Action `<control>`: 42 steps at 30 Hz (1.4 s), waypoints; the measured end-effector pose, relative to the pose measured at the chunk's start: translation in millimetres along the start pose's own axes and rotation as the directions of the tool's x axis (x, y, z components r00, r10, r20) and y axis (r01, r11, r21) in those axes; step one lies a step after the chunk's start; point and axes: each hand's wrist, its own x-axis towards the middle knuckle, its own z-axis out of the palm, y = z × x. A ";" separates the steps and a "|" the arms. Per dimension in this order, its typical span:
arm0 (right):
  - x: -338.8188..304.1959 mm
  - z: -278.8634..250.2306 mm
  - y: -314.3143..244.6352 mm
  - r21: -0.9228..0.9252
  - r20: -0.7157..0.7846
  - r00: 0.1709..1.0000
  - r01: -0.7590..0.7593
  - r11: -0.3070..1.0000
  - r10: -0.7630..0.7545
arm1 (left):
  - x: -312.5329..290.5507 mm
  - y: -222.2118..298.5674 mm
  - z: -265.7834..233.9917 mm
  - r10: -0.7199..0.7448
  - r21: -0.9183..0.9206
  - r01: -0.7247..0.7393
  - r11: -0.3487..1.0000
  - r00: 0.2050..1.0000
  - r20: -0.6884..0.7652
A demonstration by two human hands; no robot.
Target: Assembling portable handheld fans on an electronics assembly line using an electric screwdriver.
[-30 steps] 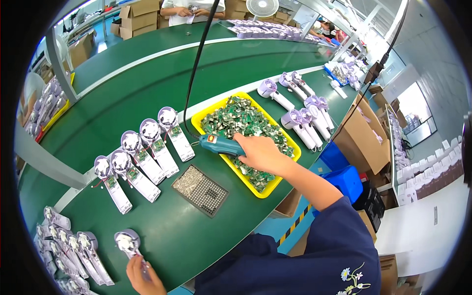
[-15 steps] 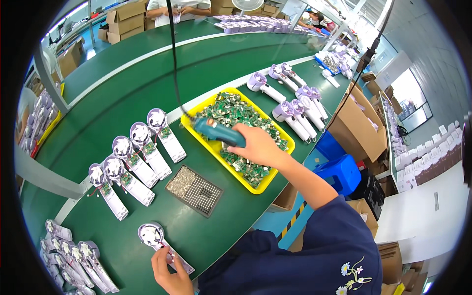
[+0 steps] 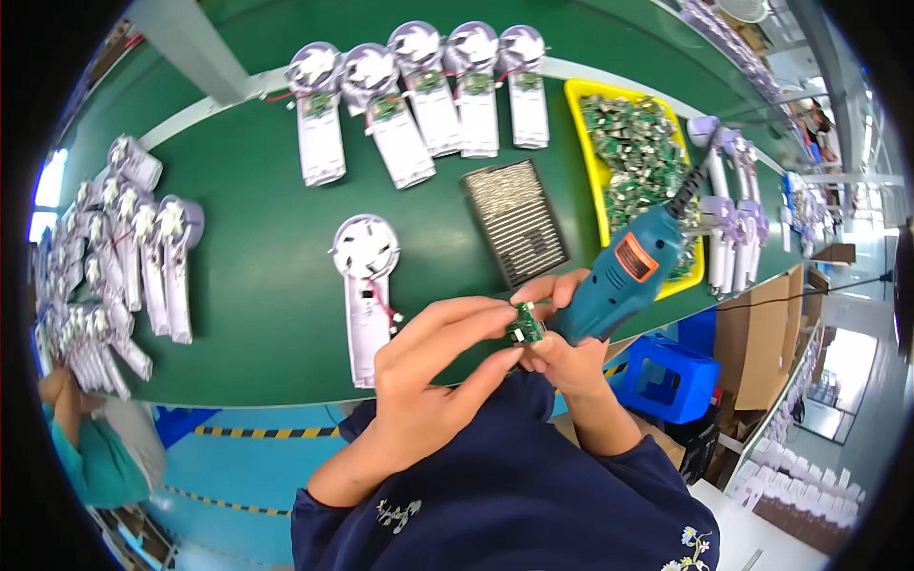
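My left hand (image 3: 428, 371) pinches a small green circuit board (image 3: 526, 326) with white connectors between thumb and fingers. Close against it, my right hand (image 3: 576, 357) has fingertips at the board's other side while gripping a teal electric screwdriver (image 3: 624, 276), whose black cord runs up and away. Left of the hands lies an opened handheld fan (image 3: 367, 249), white and lilac, its blades facing up and red wires beside the handle. Just beyond the hands sits a dark perforated screw tray (image 3: 519, 219), partly filled with small screws.
Several opened fans with boards (image 3: 419, 95) line the far side of the green bench. A yellow tray (image 3: 592, 176) of circuit boards stands right, with assembled fans (image 3: 733, 228) past it. More fans (image 3: 143, 228) crowd the left. A blue bin (image 3: 671, 381) and a co-worker's sleeve (image 3: 86, 457) flank the bench.
My view has turned left. My right hand has come back from the yellow tray with the screwdriver. My left hand has left the fan, and both hands now meet at a circuit board.
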 end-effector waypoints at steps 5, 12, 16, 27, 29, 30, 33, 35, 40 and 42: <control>-4.2 7.2 9.3 -0.119 0.050 0.998 0.049 0.992 -0.043 | -13.6 -10.0 -5.0 0.042 0.023 -0.041 0.999 0.998 -0.042; -1.0 9.3 3.7 -0.349 0.101 0.995 0.012 0.937 0.025 | -14.9 -15.9 -14.6 -0.029 0.015 0.029 0.999 0.999 -0.018; -3.7 13.3 4.8 -0.405 0.092 0.995 0.077 0.911 -0.043 | -19.3 -16.3 -14.0 -0.044 0.020 0.045 0.999 0.998 -0.036; -9.6 14.9 -10.6 -0.576 0.016 0.997 -0.058 0.815 0.082 | -8.0 -8.7 -23.0 -0.036 0.013 0.034 0.999 0.993 0.117; -9.3 12.7 -10.0 -0.471 0.051 0.990 -0.092 0.877 0.131 | -5.9 -6.8 -21.6 -0.057 -0.001 0.057 0.998 0.994 0.095; -10.8 13.2 -10.5 -0.471 0.049 0.990 -0.092 0.877 0.130 | -5.9 -10.9 -23.3 -0.005 0.043 0.001 0.999 0.994 0.110; -13.7 12.3 -12.4 -0.401 -0.029 0.928 -0.352 0.846 0.372 | -7.2 -15.2 -24.6 0.086 0.109 -0.097 0.989 0.991 0.101; -11.4 12.5 -8.3 -0.398 0.006 0.946 -0.296 0.868 0.325 | -5.8 -16.8 -28.0 0.075 0.096 -0.090 0.991 0.986 0.146; -10.0 9.3 -16.1 -0.505 0.144 0.953 -0.160 0.848 0.266 | -4.8 -15.5 -31.3 -0.028 -0.097 0.049 0.994 0.978 0.207; -7.6 10.1 -21.0 -0.565 0.176 0.943 -0.138 0.814 0.282 | -5.6 -15.1 -34.2 -0.057 -0.135 0.094 0.986 0.965 0.255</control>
